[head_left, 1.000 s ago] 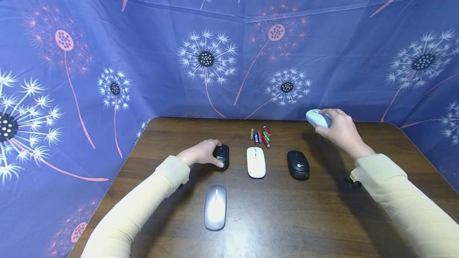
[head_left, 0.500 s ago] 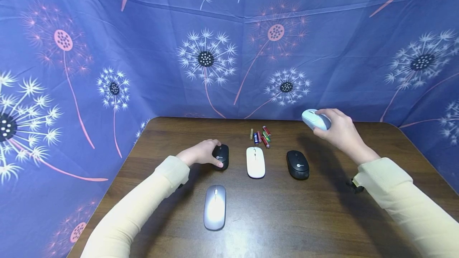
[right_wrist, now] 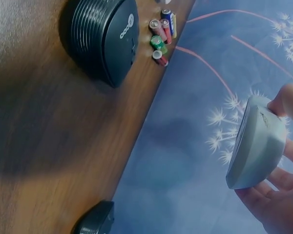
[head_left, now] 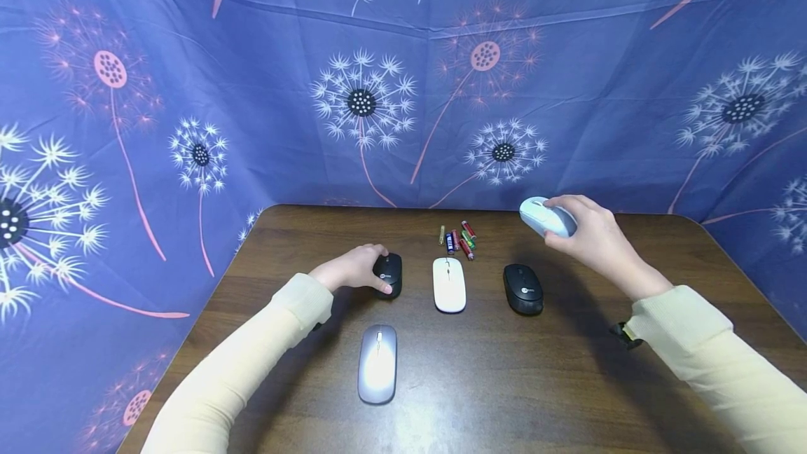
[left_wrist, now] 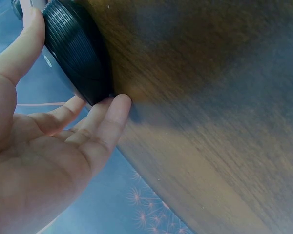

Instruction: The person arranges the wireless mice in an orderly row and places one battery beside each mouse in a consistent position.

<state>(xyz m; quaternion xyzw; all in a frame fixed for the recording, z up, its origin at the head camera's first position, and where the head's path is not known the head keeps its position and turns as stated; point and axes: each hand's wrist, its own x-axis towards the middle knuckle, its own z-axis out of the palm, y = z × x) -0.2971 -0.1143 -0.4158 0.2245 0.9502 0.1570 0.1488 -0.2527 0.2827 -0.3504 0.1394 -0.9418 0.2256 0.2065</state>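
My left hand (head_left: 356, 270) grips a black mouse (head_left: 388, 273) on the table by its sides. In the left wrist view, the thumb is on one side of the black mouse (left_wrist: 78, 48) and fingertips are at its end. My right hand (head_left: 595, 237) holds a pale blue-white mouse (head_left: 547, 217) raised over the back right of the table, tilted, between thumb and fingers. The right wrist view shows this pale mouse (right_wrist: 259, 144) against the cloth. A second black mouse (head_left: 523, 289) lies below and left of the right hand. A white mouse (head_left: 449, 284) lies between the two black ones.
A grey mouse (head_left: 377, 364) lies nearer the front of the wooden table (head_left: 479, 384). Several small batteries (head_left: 459, 239) are clustered behind the white mouse. A dark rounded object (right_wrist: 94, 220) shows low in the right wrist view. Blue dandelion-print cloth (head_left: 429, 90) hangs behind the table.
The right hand has moved left with the pale mouse, and slightly lower at the end. The left hand keeps its grip on the black mouse without visible movement.
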